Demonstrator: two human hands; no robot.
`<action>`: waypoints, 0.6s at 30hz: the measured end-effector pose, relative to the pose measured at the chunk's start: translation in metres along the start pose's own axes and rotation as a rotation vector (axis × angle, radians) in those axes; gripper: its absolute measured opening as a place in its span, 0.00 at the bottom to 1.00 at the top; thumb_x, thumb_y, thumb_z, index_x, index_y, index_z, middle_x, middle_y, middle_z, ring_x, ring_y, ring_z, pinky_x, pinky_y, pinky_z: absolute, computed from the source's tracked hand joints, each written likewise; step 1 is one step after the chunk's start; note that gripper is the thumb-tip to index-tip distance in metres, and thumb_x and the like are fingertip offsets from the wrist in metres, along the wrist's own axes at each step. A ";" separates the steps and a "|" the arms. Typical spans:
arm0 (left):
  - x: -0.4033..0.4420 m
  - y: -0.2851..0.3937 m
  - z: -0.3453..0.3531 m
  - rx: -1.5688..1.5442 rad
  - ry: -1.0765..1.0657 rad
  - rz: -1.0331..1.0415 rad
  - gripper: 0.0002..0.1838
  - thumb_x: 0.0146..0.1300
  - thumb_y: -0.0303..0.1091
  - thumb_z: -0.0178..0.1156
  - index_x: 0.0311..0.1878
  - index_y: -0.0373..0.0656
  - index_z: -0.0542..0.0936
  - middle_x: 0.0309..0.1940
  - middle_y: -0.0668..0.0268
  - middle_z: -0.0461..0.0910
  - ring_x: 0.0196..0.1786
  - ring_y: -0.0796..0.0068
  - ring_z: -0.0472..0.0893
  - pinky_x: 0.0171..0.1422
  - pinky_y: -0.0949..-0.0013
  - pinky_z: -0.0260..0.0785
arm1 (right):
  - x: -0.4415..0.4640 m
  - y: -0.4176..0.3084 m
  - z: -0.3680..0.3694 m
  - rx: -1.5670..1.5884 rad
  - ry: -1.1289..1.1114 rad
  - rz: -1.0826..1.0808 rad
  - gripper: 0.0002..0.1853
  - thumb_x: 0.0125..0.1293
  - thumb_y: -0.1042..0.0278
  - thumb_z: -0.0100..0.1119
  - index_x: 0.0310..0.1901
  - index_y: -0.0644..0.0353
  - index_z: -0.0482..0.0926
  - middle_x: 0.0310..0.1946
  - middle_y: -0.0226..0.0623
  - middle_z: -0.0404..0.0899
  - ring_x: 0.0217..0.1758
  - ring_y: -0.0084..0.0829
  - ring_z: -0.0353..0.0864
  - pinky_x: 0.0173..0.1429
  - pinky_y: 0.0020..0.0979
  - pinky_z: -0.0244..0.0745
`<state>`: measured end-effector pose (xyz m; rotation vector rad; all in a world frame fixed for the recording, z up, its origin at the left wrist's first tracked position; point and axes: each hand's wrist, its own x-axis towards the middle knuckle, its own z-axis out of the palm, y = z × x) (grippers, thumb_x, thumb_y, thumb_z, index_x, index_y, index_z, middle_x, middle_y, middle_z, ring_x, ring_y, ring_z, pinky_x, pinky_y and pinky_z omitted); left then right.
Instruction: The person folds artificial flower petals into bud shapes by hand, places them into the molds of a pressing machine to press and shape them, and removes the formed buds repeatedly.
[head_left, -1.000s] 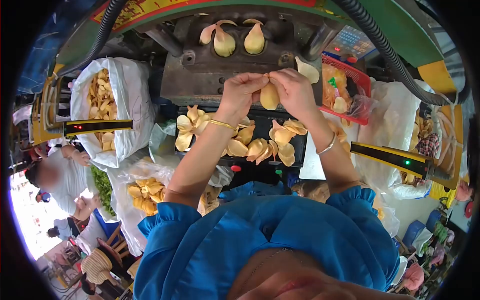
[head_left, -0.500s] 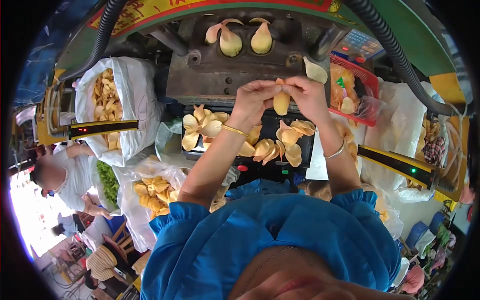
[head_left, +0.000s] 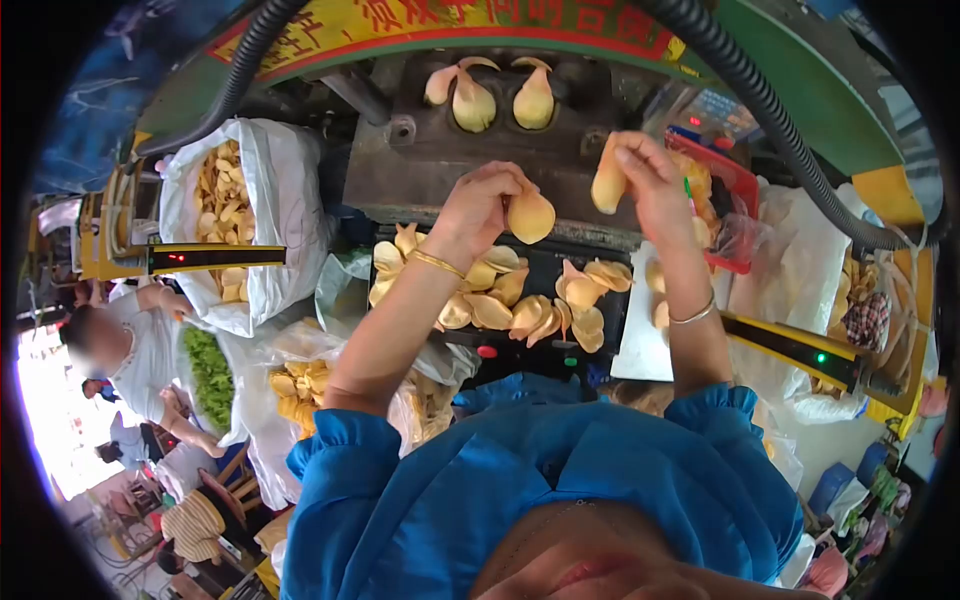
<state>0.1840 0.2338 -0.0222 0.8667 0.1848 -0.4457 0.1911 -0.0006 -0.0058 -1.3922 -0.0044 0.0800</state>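
My left hand (head_left: 480, 208) is closed, pinching a rounded yellow artificial petal (head_left: 531, 218) by its narrow end. To the right, my right hand (head_left: 655, 185) grips another petal (head_left: 607, 183), longer and seen partly edge-on, between thumb and fingers. Both hands are held above the front of a dark metal press block (head_left: 400, 180). Two greenish-yellow petal pieces with curled pink tips, a left one (head_left: 473, 103) and a right one (head_left: 534, 100), sit on the block. Below my hands, several loose curved petals (head_left: 490, 310) lie on a black ledge.
White sacks of petals stand left (head_left: 290, 210) and right (head_left: 790, 270). A red basket (head_left: 738, 190) is at the right. Yellow-black bars, left (head_left: 215, 257) and right (head_left: 790, 345), flank the workplace. Black hoses (head_left: 745, 70) hang overhead. A person in white (head_left: 135, 350) is at left.
My hands, together on a petal before, have moved apart, left hand leftward and right hand rightward, each with a petal. The pale petal at the block's right edge no longer shows. The view shifted slightly.
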 end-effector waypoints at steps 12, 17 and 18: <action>0.107 0.081 0.028 1.099 0.214 0.734 0.12 0.57 0.32 0.62 0.42 0.37 0.81 0.31 0.66 0.81 0.27 0.75 0.76 0.33 0.73 0.67 | 0.141 0.001 0.033 -0.155 -0.104 -0.179 0.15 0.59 0.62 0.68 0.46 0.60 0.85 0.44 0.33 0.84 0.43 0.25 0.81 0.50 0.25 0.76; 0.120 0.074 0.027 1.145 0.231 0.677 0.10 0.60 0.30 0.61 0.43 0.39 0.82 0.35 0.66 0.83 0.34 0.77 0.78 0.39 0.75 0.69 | 0.148 0.007 0.026 -0.276 -0.131 -0.179 0.17 0.59 0.61 0.69 0.47 0.60 0.84 0.44 0.35 0.84 0.45 0.28 0.81 0.53 0.27 0.76; 0.120 0.075 0.032 1.098 0.244 0.593 0.08 0.62 0.29 0.60 0.42 0.39 0.83 0.35 0.67 0.83 0.36 0.79 0.78 0.41 0.77 0.68 | 0.151 0.005 0.025 -0.313 -0.147 -0.177 0.18 0.58 0.61 0.69 0.48 0.60 0.84 0.44 0.36 0.84 0.45 0.29 0.81 0.54 0.27 0.76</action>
